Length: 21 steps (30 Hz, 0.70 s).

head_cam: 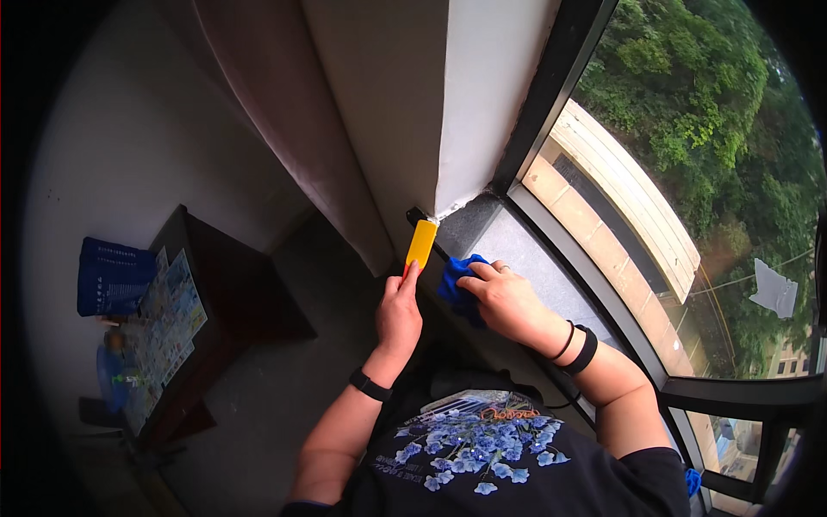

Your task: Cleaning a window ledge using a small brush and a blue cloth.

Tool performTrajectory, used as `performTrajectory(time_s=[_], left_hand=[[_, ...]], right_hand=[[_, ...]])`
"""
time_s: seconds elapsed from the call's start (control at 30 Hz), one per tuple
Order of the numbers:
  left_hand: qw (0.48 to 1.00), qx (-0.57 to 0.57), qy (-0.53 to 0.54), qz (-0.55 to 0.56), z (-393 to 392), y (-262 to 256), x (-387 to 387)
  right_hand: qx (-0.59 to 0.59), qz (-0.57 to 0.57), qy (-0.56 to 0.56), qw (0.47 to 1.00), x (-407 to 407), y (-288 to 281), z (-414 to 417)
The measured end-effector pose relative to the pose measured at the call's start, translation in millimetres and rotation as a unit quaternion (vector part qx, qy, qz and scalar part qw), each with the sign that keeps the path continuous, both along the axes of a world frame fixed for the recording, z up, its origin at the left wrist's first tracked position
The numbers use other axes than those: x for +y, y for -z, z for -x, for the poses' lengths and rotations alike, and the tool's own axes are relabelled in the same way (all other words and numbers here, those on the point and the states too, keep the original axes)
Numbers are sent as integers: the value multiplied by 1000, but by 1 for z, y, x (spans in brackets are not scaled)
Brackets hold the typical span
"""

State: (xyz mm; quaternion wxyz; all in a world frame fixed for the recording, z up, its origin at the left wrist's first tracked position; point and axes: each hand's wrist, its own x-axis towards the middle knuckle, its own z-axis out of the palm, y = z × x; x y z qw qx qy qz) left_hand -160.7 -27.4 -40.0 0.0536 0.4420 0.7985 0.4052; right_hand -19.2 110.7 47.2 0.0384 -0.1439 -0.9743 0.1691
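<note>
My left hand (398, 315) grips a yellow, flat-bladed hand tool with a red part near my fingers (421, 243); its kind is not clear. The tool's far end meets the wall corner at the end of the window sill, beside a small black object (415, 216). Bunched in my right hand (510, 294) is a blue cloth (460, 284), held at the inner edge of the grey stone sill (536, 252). White, rough residue (460, 205) shows where the wall meets the sill.
The dark window frame (585, 304) curves along my right side. A pinkish curtain (284, 129) hangs ahead to the left. Further left stands a dark table (219, 278) with printed sheets and a blue bag (116, 276). Another blue item (693, 481) lies near the frame, lower right.
</note>
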Motion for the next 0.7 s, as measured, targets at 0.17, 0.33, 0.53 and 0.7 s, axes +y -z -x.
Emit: performTrajectory(time_s=[0.17,0.33,0.53,0.7], left_hand=[[998,-7,-53,-29,34,1,17],[992,-69,-90,-48,40,6,6],[982,-131,-128,-51,36,5,-17],[977,-134,-150,-70,39,3,-32]], right_hand=[[-1,-63,-1,998,-8,5,12],[-31,-197,-20,980,-8,16,60],[-37,-295,-30,954,-5,31,121],[-72,-312,-36,947,-11,34,140]])
